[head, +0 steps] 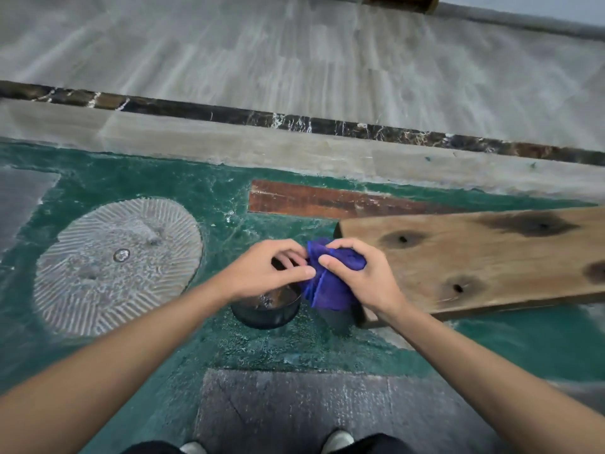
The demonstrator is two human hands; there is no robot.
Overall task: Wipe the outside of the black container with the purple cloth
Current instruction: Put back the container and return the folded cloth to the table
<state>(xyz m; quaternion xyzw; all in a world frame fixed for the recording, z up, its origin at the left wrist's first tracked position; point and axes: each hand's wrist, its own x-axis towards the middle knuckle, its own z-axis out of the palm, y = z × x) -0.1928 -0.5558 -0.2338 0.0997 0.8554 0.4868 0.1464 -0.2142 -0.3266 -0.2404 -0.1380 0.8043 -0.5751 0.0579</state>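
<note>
The black container (265, 310) is round and sits low in the middle of the view, its dark shiny face turned up toward me. My left hand (262, 270) grips its upper rim, with fingers curled over the far edge and the thumb reaching right. My right hand (357, 273) is closed on the bunched purple cloth (327, 285), which is pressed against the container's right side and touches my left thumb. A dark shape (337, 317) shows under the cloth; I cannot tell what it is.
A knotted wooden plank (484, 257) lies just right of my hands. A round grooved stone disc (118, 267) is set in the green floor (163, 198) at left. A reddish strip (327, 199) lies beyond, and a grey mat (294, 411) and my shoes (337, 441) are below.
</note>
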